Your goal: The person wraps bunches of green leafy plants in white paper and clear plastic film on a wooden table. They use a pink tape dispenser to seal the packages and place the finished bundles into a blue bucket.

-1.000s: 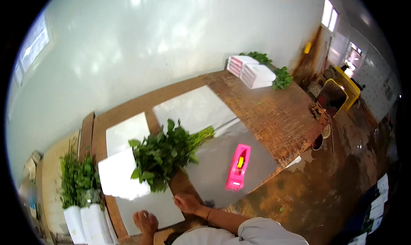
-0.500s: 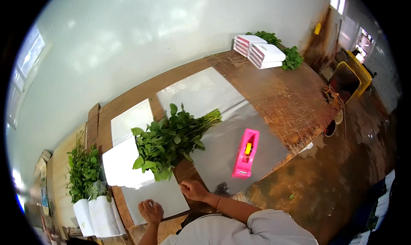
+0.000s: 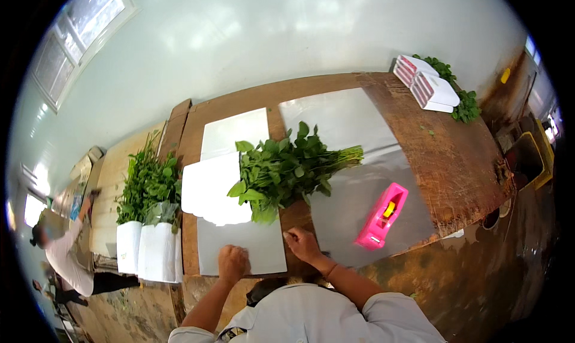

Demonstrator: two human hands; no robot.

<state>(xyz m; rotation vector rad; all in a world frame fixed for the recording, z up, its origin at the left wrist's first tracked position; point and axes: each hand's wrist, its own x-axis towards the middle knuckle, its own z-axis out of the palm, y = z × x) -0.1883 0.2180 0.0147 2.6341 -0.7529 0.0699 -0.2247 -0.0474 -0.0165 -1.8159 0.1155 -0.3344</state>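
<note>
A bunch of leafy green stems (image 3: 287, 172) lies across the table, cut ends pointing right. Its leafy end meets a bright white card (image 3: 209, 190); any blooms there are hidden. My left hand (image 3: 233, 263) is closed, fist-like and slightly smeared, over the grey sheet (image 3: 203, 259) in front of the bunch. Fingers curled, my right hand (image 3: 302, 245) hovers or rests near the bare wood strip between two sheets; I cannot tell if it touches. Nothing shows in either hand. A pink tape dispenser (image 3: 381, 217) with yellow tape stands to the right on a large clear sheet (image 3: 353, 112).
White-wrapped bundles with red rows (image 3: 428, 85) and green leaves lie at the back right. More leafy bunches in white wraps (image 3: 159, 247) stand at the left. Further left, another person (image 3: 69, 253) reaches over a table. A yellow-edged container (image 3: 533, 157) is beyond the right edge.
The view has swung left, so the table shifts right and the other person comes into view. My left hand's fingers have curled in more; both hands stay near the front edge.
</note>
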